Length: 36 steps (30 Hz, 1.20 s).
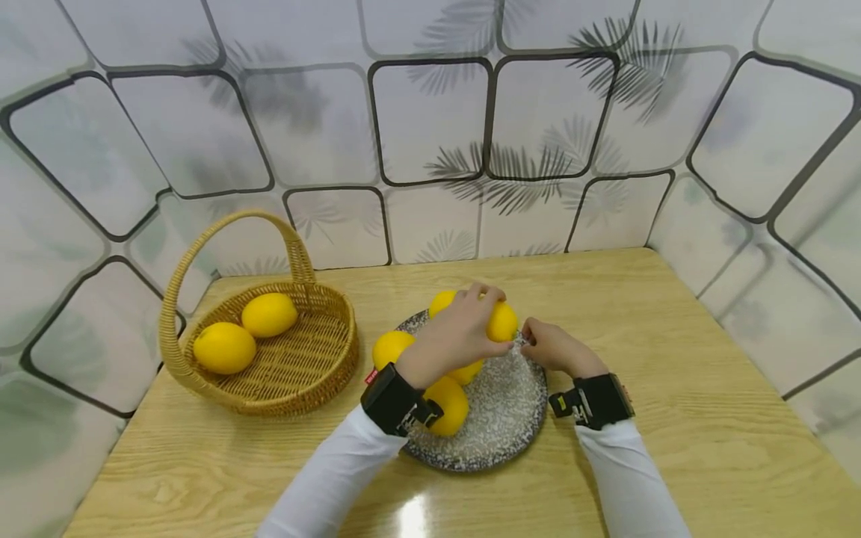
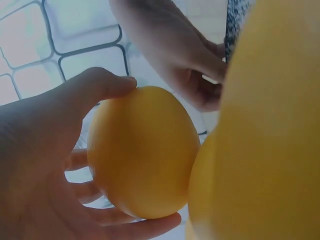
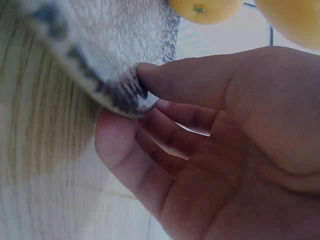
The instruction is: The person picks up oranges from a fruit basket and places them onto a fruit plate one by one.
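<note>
My left hand (image 1: 460, 329) holds a yellow lemon (image 1: 502, 323) over the far part of a round speckled grey plate (image 1: 506, 411). In the left wrist view the thumb and fingers curve round this lemon (image 2: 145, 155). Several more lemons lie on the plate, one of them near the left wrist (image 1: 449, 407) and partly behind its strap. My right hand (image 1: 554, 347) pinches the plate's right rim, with the thumb on top and a finger beneath, as the right wrist view shows at the rim (image 3: 122, 97).
A wicker basket (image 1: 343, 359) with a tall handle stands left of the plate. Two lemons, one at the left (image 1: 225, 348) and one further back (image 1: 269, 314), lie in it. The wooden table (image 1: 699, 418) meets a patterned backdrop (image 1: 430, 119) at the back and sides.
</note>
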{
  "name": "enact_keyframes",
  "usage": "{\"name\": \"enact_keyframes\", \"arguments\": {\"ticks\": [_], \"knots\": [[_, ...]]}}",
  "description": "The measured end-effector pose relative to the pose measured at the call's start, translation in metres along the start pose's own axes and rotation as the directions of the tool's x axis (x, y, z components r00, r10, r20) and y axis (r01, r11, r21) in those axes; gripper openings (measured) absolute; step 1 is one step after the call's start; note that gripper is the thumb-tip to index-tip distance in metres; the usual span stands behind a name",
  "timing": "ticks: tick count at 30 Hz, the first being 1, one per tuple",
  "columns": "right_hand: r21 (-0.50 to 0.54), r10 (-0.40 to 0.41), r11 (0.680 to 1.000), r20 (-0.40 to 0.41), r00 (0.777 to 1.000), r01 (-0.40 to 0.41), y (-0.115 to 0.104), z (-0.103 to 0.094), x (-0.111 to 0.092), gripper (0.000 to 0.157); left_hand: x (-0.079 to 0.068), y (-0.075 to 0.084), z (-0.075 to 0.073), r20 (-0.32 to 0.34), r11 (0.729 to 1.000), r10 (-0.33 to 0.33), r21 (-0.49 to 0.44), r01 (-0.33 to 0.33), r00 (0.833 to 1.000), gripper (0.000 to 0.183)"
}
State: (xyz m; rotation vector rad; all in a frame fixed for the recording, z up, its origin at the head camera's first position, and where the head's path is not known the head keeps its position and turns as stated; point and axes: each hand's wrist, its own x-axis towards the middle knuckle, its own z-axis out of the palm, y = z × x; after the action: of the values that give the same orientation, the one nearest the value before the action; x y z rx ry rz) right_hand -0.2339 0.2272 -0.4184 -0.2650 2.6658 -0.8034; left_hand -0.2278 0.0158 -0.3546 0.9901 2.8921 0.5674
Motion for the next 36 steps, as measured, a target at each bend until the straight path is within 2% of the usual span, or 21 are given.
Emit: {"name": "enact_keyframes", "arguments": {"ticks": [6,10,15,19,23,29,36], "knots": [[-0.003,-0.022,1.000,-0.007,1.000,0.022,-0.001,0.000,-0.001,0.017,0.004,0.001,0.008,0.045,0.999,0.021,-0.046,-0.019,0.999,0.068],[-0.007,-0.033,0.999,-0.015,0.999,0.033,0.000,0.000,-0.002,0.020,0.006,0.004,0.018,0.067,0.998,0.061,-0.031,-0.059,0.996,0.067],[-0.034,-0.050,0.998,-0.026,0.998,0.049,0.000,0.001,-0.002,0.017,0.006,0.009,0.032,0.069,0.996,0.081,0.043,-0.084,0.994,0.068],[-0.043,-0.051,0.998,-0.029,0.998,0.050,-0.002,-0.001,-0.003,0.012,0.006,0.012,0.042,0.054,0.991,0.066,0.112,-0.072,0.996,0.069],[-0.031,-0.041,0.999,-0.025,0.999,0.040,-0.003,-0.002,-0.003,0.015,0.005,0.013,0.048,0.038,0.980,0.056,0.191,-0.062,0.998,0.064],[-0.040,-0.033,0.999,-0.032,0.999,0.032,-0.004,-0.003,-0.001,0.016,0.002,0.012,0.050,-0.015,0.967,0.065,0.248,-0.059,0.998,0.061],[-0.046,-0.042,0.998,-0.045,0.998,0.040,-0.003,-0.001,-0.002,0.014,-0.002,0.015,0.049,-0.009,0.949,0.071,0.310,-0.065,0.997,0.062]]}}
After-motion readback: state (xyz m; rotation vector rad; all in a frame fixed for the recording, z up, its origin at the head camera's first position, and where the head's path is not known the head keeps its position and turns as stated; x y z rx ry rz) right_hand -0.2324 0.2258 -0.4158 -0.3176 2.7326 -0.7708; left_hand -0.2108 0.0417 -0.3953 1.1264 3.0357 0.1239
